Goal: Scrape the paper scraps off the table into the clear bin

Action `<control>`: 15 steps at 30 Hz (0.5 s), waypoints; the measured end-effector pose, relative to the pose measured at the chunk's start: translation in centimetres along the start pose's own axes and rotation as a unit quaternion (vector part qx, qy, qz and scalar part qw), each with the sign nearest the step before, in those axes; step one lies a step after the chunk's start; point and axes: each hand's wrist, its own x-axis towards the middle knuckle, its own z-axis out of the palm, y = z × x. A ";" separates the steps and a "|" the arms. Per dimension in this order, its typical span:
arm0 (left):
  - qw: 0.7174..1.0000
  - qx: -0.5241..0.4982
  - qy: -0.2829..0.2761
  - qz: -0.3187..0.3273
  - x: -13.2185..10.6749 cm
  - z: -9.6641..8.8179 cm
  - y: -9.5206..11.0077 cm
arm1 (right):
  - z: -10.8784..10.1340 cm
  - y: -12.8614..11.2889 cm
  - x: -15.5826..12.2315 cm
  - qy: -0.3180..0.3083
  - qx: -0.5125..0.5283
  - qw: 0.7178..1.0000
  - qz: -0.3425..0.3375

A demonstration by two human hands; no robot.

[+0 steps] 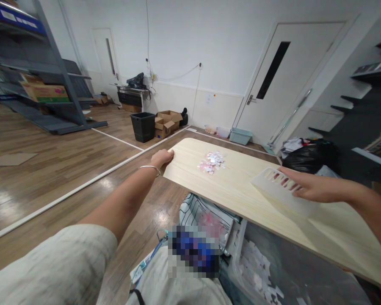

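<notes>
My left hand (162, 158) grips the near-left corner of a light wooden table top (241, 190), with its fingers curled round the edge. A thin bracelet sits on that wrist. My right hand (307, 185) holds a white slotted plastic basket (281, 189) just above the table's right part, the fingers inside it. A small heap of white and pink paper pieces (211, 162) lies on the table between my hands, nearer the far edge.
Under the table stands a bin with white paper scraps (257, 271) and a striped cloth (203, 212). A black trash bin (142, 126) and open cardboard boxes (167, 123) stand by the wall. Grey shelving (44, 84) is on the left, a black bag (307, 157) on the right.
</notes>
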 end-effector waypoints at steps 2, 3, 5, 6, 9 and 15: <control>1.000 0.001 -0.002 0.001 0.0 0.0 0.0 | -0.2 1.2 0.4 -0.067 0.074 0.995 -0.002; 1.000 0.001 -0.002 0.002 0.0 0.0 0.0 | -0.1 1.7 0.6 -0.085 0.111 0.990 0.001; 1.000 0.002 -0.003 0.003 0.0 -0.1 0.0 | 0.7 2.2 1.0 -0.040 0.136 0.990 0.026; 1.000 0.002 -0.002 0.003 0.0 -0.1 0.0 | 1.4 2.2 0.9 -0.005 0.134 0.990 0.042; 1.000 0.002 -0.002 0.003 0.0 -0.1 0.1 | 3.7 1.4 0.1 0.096 0.130 0.982 0.096; 1.000 0.004 -0.002 0.001 -0.1 -0.1 0.1 | 7.1 -1.3 -2.7 0.222 0.169 0.949 0.150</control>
